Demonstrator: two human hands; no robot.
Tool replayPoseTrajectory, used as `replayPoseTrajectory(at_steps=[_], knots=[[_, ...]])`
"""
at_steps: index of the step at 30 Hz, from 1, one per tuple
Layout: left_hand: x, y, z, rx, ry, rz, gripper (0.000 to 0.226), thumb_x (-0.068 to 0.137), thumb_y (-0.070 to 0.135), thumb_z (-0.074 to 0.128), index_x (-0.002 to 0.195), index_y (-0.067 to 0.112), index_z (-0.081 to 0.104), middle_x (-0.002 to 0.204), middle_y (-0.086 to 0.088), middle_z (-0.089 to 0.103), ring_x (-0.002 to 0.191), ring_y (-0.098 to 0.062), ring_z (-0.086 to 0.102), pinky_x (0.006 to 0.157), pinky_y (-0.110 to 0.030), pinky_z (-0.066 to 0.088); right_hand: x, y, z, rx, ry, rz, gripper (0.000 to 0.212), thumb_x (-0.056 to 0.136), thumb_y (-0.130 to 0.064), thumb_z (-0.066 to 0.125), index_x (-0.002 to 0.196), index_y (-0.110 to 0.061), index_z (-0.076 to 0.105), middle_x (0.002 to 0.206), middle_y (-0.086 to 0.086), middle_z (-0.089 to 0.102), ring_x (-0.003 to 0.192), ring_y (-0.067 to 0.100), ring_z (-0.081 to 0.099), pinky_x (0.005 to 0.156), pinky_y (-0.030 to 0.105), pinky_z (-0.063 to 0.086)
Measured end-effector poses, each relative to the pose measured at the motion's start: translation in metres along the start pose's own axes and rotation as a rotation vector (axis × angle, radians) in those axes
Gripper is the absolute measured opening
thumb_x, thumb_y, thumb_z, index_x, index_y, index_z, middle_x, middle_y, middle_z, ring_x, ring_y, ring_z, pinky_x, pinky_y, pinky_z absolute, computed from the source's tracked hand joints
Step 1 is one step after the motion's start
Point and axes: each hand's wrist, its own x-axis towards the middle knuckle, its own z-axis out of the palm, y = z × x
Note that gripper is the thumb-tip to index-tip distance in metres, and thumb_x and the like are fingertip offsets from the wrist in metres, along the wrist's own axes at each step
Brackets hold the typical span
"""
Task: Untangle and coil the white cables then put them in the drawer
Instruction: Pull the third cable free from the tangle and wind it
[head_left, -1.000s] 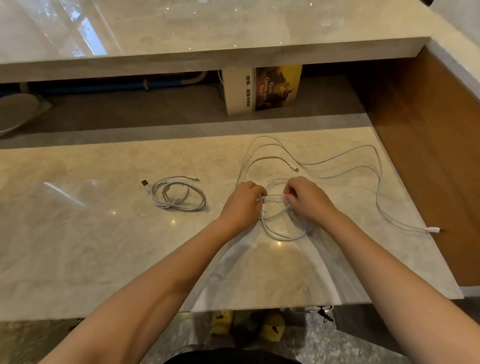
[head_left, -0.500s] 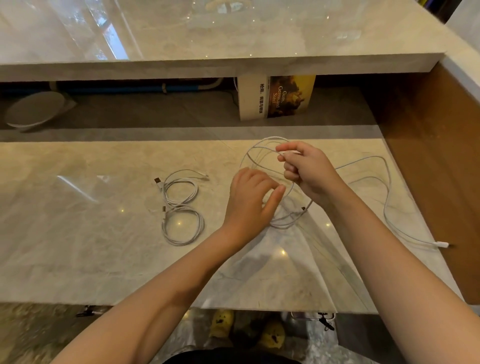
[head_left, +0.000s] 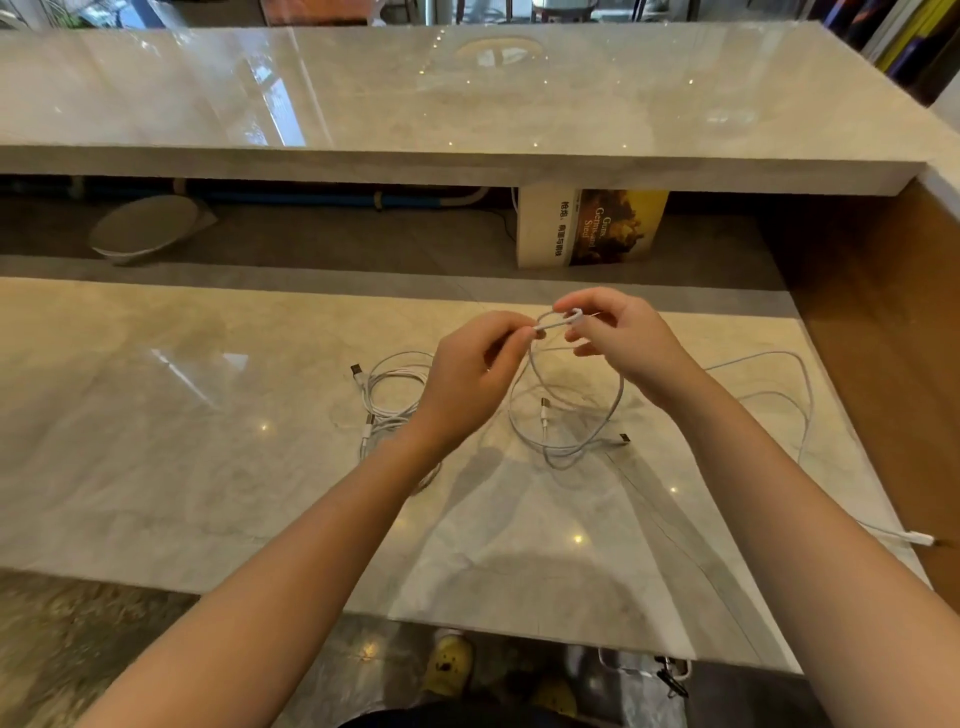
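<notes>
Both hands are raised above the marble counter (head_left: 182, 467), pinching one white cable between them. My left hand (head_left: 470, 379) pinches its end at the fingertips, and my right hand (head_left: 618, 338) pinches the bend beside it. The held cable (head_left: 618, 400) hangs down in loops to the counter, two of its plugs lying below. A second coiled white cable (head_left: 387, 400) lies on the counter left of my left wrist, partly hidden by it. A long loose white cable (head_left: 802, 395) trails right, its plug (head_left: 919, 537) near the counter's right edge. No drawer is in view.
A raised marble shelf (head_left: 467, 166) runs across the back. Under it stand a book (head_left: 592, 228) and a round grey dish (head_left: 143, 228). A brown wooden wall (head_left: 883, 338) bounds the right side. The floor and yellow shoes (head_left: 452, 665) show below the front edge.
Both hands have risen from the counter and lifted the cable loops. The left hand moved up to pinch the cable next to the right. The camera tilted up.
</notes>
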Motion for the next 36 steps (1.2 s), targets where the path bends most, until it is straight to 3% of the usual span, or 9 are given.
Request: replayPoseTrajectory(at_steps=[7,10,14,17,20,24,28,33,36], knots=[[0.002,-0.020,-0.026,0.004,-0.009,-0.106,0.021,0.094,0.015,0.051,0.110,0.019,0.063,0.090,0.011,0.063,0.085,-0.002,0.058,0.078,-0.020,0.049,0.009,-0.010,0.000,-0.308,0.183,-0.317,0.016,0.092,-0.023,0.055,0.095,-0.014,0.068,0.099,-0.002,0.055,0.089,0.009,0.051,0.073,0.017,0.040],[-0.010,-0.042,-0.038,0.180,0.003,-0.090,0.031,0.091,0.013,0.055,0.122,0.013,0.058,0.109,0.006,0.057,0.098,-0.008,0.055,0.086,-0.014,0.044,0.010,-0.010,0.002,-0.358,0.092,-0.294,0.017,0.093,-0.022,0.054,0.093,-0.013,0.068,0.093,-0.001,0.063,0.087,0.012,0.056,0.074,0.023,0.042],[-0.053,-0.072,-0.044,0.338,0.019,-0.231,0.019,0.087,0.013,0.062,0.105,0.008,0.060,0.097,-0.002,0.056,0.083,-0.014,0.053,0.073,-0.015,0.042,0.010,0.011,0.017,-0.371,-0.011,-0.234,0.015,0.091,-0.021,0.058,0.091,-0.015,0.072,0.084,-0.002,0.068,0.082,0.014,0.061,0.076,0.029,0.049],[-0.089,-0.093,-0.041,0.505,-0.297,-0.363,0.029,0.080,0.041,0.064,0.084,0.012,0.058,0.081,0.000,0.055,0.075,-0.019,0.052,0.064,-0.031,0.042,0.016,0.030,0.026,-0.413,-0.007,-0.191,0.017,0.090,-0.023,0.059,0.093,-0.014,0.074,0.086,0.001,0.070,0.080,0.014,0.061,0.077,0.034,0.051],[-0.112,-0.104,-0.037,0.679,-0.486,-0.355,0.038,0.075,0.051,0.067,0.085,0.017,0.054,0.081,0.003,0.051,0.077,-0.018,0.046,0.064,-0.031,0.036,0.022,0.042,0.035,-0.490,-0.010,-0.199,0.020,0.091,-0.025,0.058,0.094,-0.013,0.073,0.085,0.000,0.069,0.080,0.016,0.060,0.073,0.032,0.048],[-0.109,-0.100,-0.038,0.702,-0.481,-0.363,0.019,0.091,0.032,0.053,0.089,0.013,0.054,0.087,-0.003,0.056,0.076,-0.020,0.048,0.066,-0.033,0.041,0.027,0.050,0.044,-0.499,-0.038,-0.209,0.021,0.093,-0.024,0.054,0.085,-0.015,0.070,0.075,-0.003,0.064,0.075,0.017,0.056,0.066,0.031,0.043],[-0.097,-0.084,-0.049,0.579,-0.323,-0.331,0.015,0.096,0.022,0.046,0.093,0.008,0.050,0.090,-0.002,0.046,0.068,-0.020,0.045,0.058,-0.033,0.036,0.038,0.062,0.035,-0.462,0.071,-0.098,0.036,0.098,-0.028,0.041,0.095,-0.004,0.068,0.090,0.012,0.069,0.083,0.028,0.063,0.074,0.037,0.046],[-0.073,-0.059,-0.071,0.371,-0.063,-0.331,0.012,0.098,0.015,0.043,0.091,0.007,0.049,0.086,-0.001,0.045,0.071,-0.005,0.041,0.064,-0.012,0.036,0.039,0.069,0.023,-0.428,0.080,0.014,0.041,0.100,-0.032,0.030,0.092,-0.004,0.059,0.091,0.014,0.066,0.082,0.028,0.059,0.073,0.035,0.041],[-0.058,-0.049,-0.081,0.352,-0.016,-0.363,0.010,0.098,0.015,0.043,0.090,0.012,0.049,0.086,-0.001,0.048,0.071,-0.004,0.044,0.063,-0.009,0.036,0.043,0.065,0.023,-0.506,0.027,0.124,0.040,0.100,-0.031,0.031,0.128,-0.008,0.048,0.122,0.020,0.060,0.108,0.033,0.056,0.089,0.039,0.043]])
